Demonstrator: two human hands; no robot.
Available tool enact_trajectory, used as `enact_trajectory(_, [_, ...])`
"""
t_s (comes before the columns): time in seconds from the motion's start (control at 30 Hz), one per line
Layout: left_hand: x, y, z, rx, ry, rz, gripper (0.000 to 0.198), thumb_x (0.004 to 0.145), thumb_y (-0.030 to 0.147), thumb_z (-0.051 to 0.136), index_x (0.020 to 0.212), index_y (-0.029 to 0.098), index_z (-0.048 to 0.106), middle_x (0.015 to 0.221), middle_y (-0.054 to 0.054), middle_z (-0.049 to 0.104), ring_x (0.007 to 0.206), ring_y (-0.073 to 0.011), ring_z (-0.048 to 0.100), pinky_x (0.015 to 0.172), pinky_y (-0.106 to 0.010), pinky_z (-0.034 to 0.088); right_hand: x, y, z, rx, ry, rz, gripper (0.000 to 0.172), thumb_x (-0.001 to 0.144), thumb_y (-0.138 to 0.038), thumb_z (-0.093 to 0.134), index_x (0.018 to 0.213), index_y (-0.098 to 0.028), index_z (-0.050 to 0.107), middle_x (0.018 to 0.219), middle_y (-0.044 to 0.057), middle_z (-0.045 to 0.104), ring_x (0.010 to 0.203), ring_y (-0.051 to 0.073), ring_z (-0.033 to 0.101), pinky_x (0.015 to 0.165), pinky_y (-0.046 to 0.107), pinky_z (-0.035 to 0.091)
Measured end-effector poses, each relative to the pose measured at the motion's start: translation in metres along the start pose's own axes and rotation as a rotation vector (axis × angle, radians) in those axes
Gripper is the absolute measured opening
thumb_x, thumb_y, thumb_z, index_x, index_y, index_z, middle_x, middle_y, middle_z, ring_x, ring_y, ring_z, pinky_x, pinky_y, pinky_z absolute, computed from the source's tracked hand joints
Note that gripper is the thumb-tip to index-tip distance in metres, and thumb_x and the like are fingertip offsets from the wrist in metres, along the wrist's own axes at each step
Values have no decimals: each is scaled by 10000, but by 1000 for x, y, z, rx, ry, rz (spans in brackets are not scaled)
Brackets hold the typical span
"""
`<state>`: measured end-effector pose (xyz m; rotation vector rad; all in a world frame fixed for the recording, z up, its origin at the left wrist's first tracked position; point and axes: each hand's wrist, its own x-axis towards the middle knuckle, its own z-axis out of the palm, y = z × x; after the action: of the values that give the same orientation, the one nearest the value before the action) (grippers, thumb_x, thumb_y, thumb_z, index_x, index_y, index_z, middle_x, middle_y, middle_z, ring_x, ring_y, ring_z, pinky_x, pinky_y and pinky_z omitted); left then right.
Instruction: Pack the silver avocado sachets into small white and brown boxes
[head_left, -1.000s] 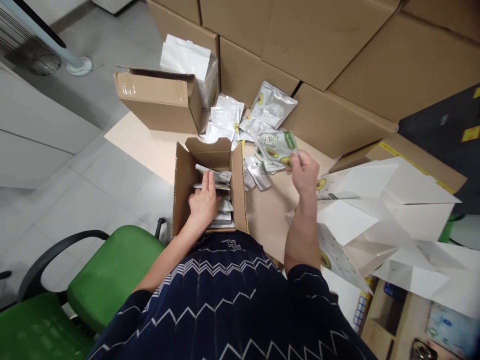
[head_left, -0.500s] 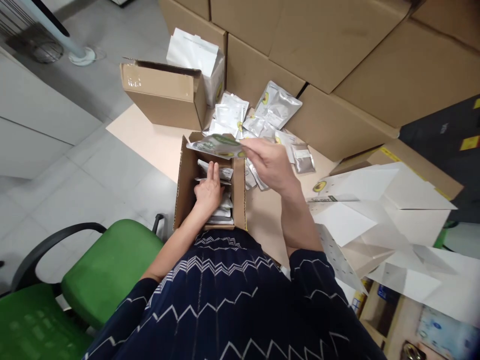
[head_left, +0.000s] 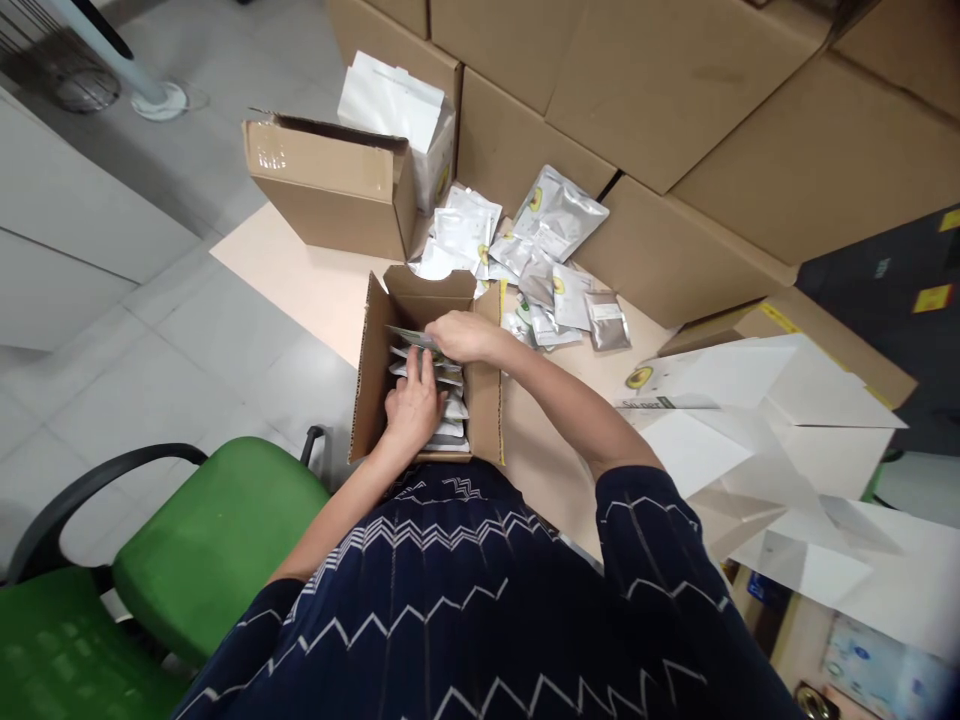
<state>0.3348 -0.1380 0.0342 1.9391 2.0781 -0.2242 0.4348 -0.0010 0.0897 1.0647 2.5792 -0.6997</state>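
The right hand [head_left: 466, 337] is inside the small open box [head_left: 367, 372] at its far end, fingers pinched shut on a flat pouch [head_left: 411, 336] with green print, which lies nearly level just above the row already packed. The left hand [head_left: 411, 408] is in the box too, palm down and fingers stretched flat on the stack of pouches [head_left: 452, 412]; it grips nothing and seems to press the stack toward the near wall, leaving a slot at the far end. The step in hand looks like setting one pouch into the box: it is over the opening, between the far flap and the left fingertips, but not yet seated. Seating it would call for tipping the pouch onto its edge, sliding it down into the gap beside the left fingers without buckling it, then loosening the pinch while the left hand keeps the row from springing back. The box stands on the table [head_left: 300, 290] right in front of the person. Beyond it lies a heap of loose pouches [head_left: 551, 215], with a brown sachet [head_left: 606, 320] at its right edge. A larger open carton [head_left: 330, 185] stands behind to the left, and flat white folded boxes [head_left: 757, 400] lie to the right.
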Motion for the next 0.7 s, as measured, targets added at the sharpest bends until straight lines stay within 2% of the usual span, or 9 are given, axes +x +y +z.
enact_trajectory(0.13, [1,-4,4,-27,35,3,807,956,392,489,1617,80,147,1686,-217,118,1085,-343,629,842,-460,585,19,5,17,65,-73,41,163,816,-55,683,706,-174,688,748,44,744,844,213,727,775,346,515])
enact_trajectory(0.2, [3,-4,4,-40,52,3,825,956,393,487,1621,73,116,1692,-211,79,1059,-343,631,830,-466,584,26,9,25,192,-30,41,299,722,-3,744,545,-192,594,549,-6,652,747,200,719,762,351,523])
enact_trajectory(0.27, [5,-4,4,-42,69,6,837,956,388,478,1627,84,79,1701,-181,29,1036,-338,629,812,-470,584,27,13,27,351,56,22,371,663,10,781,485,-199,531,460,-38,586,682,184,706,742,334,530])
enact_trajectory(0.33, [8,-4,3,-41,72,14,837,958,377,465,1631,112,45,1707,-143,1,1025,-332,624,793,-470,583,19,17,19,467,153,-26,293,688,-46,796,548,-201,589,538,-37,655,707,165,709,747,301,537])
enact_trajectory(0.43, [11,-5,0,-40,46,17,822,959,355,454,1634,159,28,1712,-101,25,1033,-328,614,783,-474,581,-11,32,0,723,354,-140,58,853,-277,721,853,-220,722,829,-17,765,781,131,715,742,253,554])
enact_trajectory(0.5, [11,-5,-2,-35,26,15,807,960,350,450,1635,174,44,1712,-82,51,1050,-332,605,780,-474,580,-37,55,-3,960,613,-139,262,935,-453,602,1030,-234,710,913,-5,755,754,111,705,691,234,557])
enact_trajectory(0.6, [10,-6,-3,-19,14,17,795,962,354,448,1635,183,61,1711,-73,73,1072,-344,592,773,-475,577,-70,107,26,1051,1070,134,363,944,-556,529,1081,-250,667,875,-9,707,702,98,674,645,215,529])
enact_trajectory(0.67, [9,-6,-1,-9,22,19,796,960,358,453,1635,186,67,1710,-78,81,1079,-347,587,779,-479,577,-84,139,67,945,1160,421,329,936,-508,529,1036,-225,664,829,-1,690,695,123,657,656,242,532])
enact_trajectory(0.7, [9,-6,0,-4,28,21,796,959,360,454,1635,181,74,1710,-83,83,1081,-349,586,785,-479,578,-89,149,90,863,1094,552,290,916,-459,554,1003,-208,669,825,14,693,722,147,658,692,271,542])
